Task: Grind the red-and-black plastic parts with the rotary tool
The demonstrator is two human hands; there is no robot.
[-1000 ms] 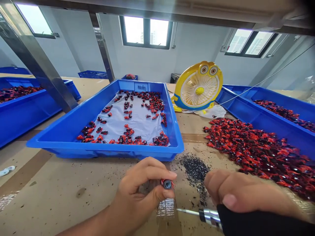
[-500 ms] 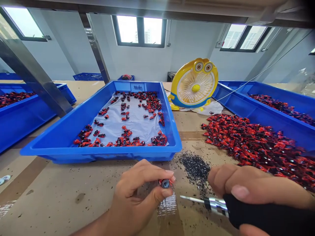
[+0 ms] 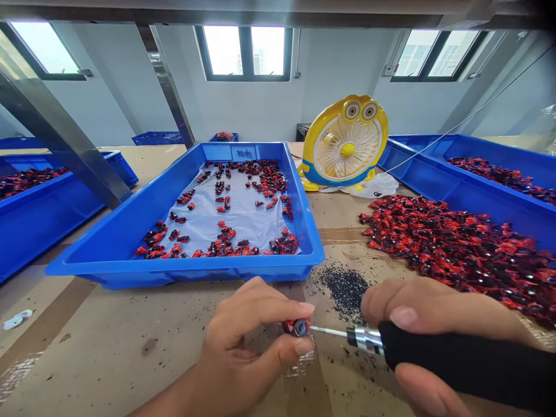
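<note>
Between the thumb and forefinger of my left hand (image 3: 249,339) is a small red-and-black part with a round grey opening (image 3: 300,328), turned towards the right. My right hand (image 3: 428,313) is wrapped round the thick black handle of a rotary-style hand tool (image 3: 452,360), which has a chrome collar and a thin metal tip. That tip points left and reaches the edge of the part's opening; whether it is inside I cannot tell. Below the blue tray's near rim, both hands are over the brown tabletop. Black shavings (image 3: 345,289) lie heaped just beyond the tool.
A blue tray (image 3: 186,267) lined with white sheet holds scattered red-and-black parts. To the right, a large pile of similar parts (image 3: 452,240) lies beside another blue tray (image 3: 428,174). A yellow fan (image 3: 310,145) stands behind. A metal post (image 3: 82,127) slants at left.
My right hand has moved the tool left, bringing its tip from a gap to the part's opening. The part has turned slightly towards the tool in my left fingers. The view has shifted slightly.
</note>
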